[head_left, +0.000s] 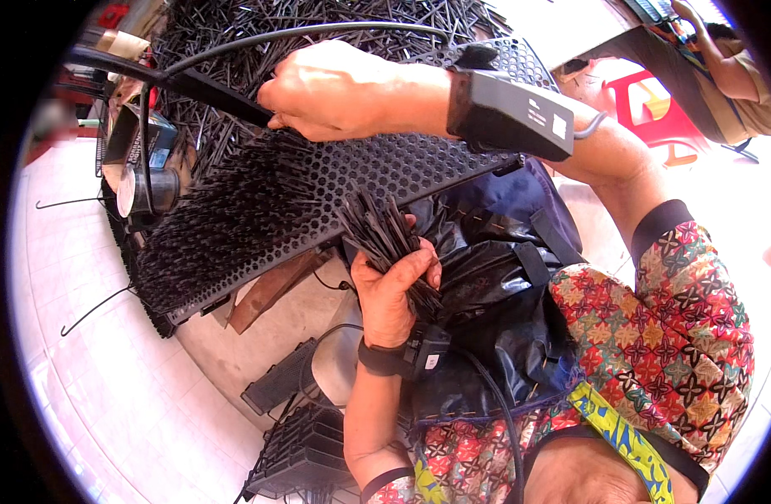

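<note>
My left hand (pixel 394 290) is closed around a bundle of thin black strips (pixel 377 231), their ends fanning upward. It is beside the near edge of a black perforated panel (pixel 373 168). Dense dark bristle-like strips (pixel 226 218) stand in the panel's left part, while the holes on its right part show bare. My right hand (pixel 331 92) reaches over the panel with fingers curled, at the end of a black bar (pixel 192 91). The fingertips are turned away, so what they pinch is hidden.
A large heap of loose black strips (pixel 226 34) lies behind the panel. A metal cylinder (pixel 150 191) stands at its left, near thin wire hooks (pixel 96 311). Black plastic crates (pixel 306 449) sit below. Another person (pixel 730 84) is near a red stool (pixel 654 109).
</note>
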A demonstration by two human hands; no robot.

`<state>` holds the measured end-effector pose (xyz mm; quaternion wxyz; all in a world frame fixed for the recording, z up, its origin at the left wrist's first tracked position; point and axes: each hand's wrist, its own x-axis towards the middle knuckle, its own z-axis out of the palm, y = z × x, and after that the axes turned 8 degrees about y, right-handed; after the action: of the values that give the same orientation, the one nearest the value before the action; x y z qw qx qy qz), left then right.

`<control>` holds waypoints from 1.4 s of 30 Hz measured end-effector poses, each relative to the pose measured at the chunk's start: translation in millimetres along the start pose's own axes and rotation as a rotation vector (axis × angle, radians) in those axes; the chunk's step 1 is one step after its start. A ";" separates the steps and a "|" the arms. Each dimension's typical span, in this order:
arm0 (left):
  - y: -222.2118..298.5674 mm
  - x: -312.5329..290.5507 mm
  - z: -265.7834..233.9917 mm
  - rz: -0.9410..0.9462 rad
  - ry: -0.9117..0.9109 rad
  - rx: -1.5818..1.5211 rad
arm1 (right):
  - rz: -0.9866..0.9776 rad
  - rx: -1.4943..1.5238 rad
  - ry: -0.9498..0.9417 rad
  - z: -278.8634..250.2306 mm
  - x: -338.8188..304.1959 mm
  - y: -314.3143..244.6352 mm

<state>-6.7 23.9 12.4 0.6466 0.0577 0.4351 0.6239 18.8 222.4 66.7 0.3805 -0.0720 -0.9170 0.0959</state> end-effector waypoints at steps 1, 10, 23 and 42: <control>1.1 0.2 1.1 0.003 -0.006 -0.001 | -0.042 0.020 0.052 -2.9 -2.5 0.2; 6.6 -1.7 3.6 -0.001 -0.055 -0.019 | 0.871 0.627 -0.285 -44.2 -50.2 -43.7; 14.1 -2.8 12.9 -0.006 -0.139 0.122 | 1.015 0.873 -0.286 -51.6 -63.0 -47.3; 7.5 -0.6 7.2 -0.050 -0.088 0.096 | 0.973 1.063 -0.134 -50.2 -76.6 -41.0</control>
<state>-7.7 28.4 21.8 0.6770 0.1051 0.4372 0.5827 105.7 173.0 58.5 0.2213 -0.2714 -0.6317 0.6916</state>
